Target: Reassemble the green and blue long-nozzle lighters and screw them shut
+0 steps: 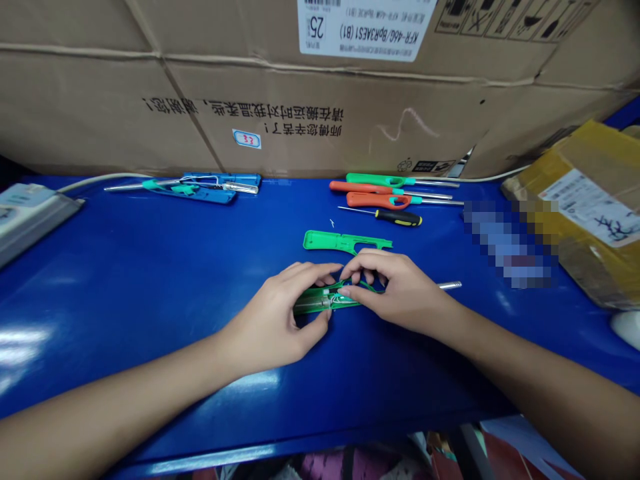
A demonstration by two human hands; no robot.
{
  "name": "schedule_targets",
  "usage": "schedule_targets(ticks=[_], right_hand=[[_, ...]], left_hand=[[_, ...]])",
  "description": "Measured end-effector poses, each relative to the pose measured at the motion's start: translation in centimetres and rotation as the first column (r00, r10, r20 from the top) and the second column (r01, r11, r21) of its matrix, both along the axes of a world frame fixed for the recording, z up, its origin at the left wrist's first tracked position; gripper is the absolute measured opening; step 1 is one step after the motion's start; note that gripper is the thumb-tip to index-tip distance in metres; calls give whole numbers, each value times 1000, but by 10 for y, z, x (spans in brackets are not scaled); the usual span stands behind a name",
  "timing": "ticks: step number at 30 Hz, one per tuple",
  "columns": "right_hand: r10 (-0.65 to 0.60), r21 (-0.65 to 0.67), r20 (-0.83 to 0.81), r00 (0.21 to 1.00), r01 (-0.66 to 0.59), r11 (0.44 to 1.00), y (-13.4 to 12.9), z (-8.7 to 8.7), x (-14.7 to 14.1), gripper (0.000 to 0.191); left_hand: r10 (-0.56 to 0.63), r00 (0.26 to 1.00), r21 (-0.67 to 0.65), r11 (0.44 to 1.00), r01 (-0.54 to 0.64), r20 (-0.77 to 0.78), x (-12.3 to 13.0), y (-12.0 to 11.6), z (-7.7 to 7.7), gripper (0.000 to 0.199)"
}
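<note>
An opened green lighter body (313,305) lies on the blue table, with white wires and small parts showing inside. Its metal tube (450,285) points right from under my right hand. My left hand (285,313) grips the left part of the body between thumb and fingers. Over the middle of the body, my right hand (395,283) has its thumb and fingers bent close together at the inner parts; what they pinch is too small to name. Just beyond both hands rests a separate green shell half (325,241).
Behind are a black and yellow screwdriver (400,217), orange lighters (370,200), a green lighter (375,179) and an opened blue one (210,193). A large cardboard box (280,100) stands along the back. A taped box (580,200) is at right, a grey device (35,213) at left.
</note>
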State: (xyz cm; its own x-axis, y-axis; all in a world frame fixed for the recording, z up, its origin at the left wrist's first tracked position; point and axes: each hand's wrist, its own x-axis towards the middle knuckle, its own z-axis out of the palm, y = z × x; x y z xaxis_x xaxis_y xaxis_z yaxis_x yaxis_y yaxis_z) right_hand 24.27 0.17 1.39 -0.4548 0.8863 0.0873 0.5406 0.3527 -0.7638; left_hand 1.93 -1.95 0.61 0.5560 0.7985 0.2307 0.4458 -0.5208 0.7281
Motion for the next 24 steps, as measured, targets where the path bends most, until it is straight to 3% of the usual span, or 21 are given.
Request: schedule_targets(ticks=[9, 24], right_hand=[[-67, -114, -19, 998, 64, 991, 0, -3, -5, 8], [-69, -129, -38, 997, 64, 990, 2, 3, -2, 9]], left_hand=[[-3, 1000, -5, 1000, 3, -21, 1, -1, -3, 53], [-5, 1000, 33, 999, 6, -28, 3, -3, -1, 47]])
